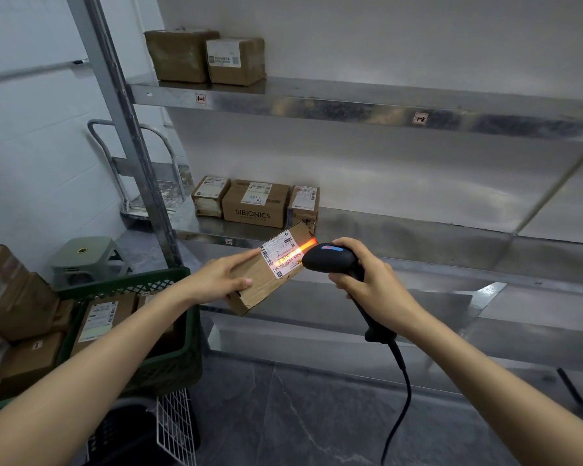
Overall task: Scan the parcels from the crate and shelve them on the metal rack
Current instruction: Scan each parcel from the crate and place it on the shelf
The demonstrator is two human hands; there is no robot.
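My left hand [221, 279] is closed on a small cardboard parcel [266, 274] at centre frame, thumb on top, fingers along the near side, label [281, 253] tilted up twd the right. My right hand [364, 280] is wrapped tight round a black scanner [330, 258] w/ a cord [401, 381] hanging to the bottom of the frame. Scanner nose sits just beside the parcel's right end; an orange beam lies across the label.

Green crate [179, 331] at lower left has more parcels inside, approx 2 visible. Loose boxes [11, 314] are piled at the left edge next to it.

Metal rack [350, 105] fills the upper right. Top shelf: 2 boxes [206, 58] touching, upper centre-left. Middle shelf: 3 boxes [256, 205] in a row, just behind the held parcel. Green stool [88, 257] stands left of the rack post.
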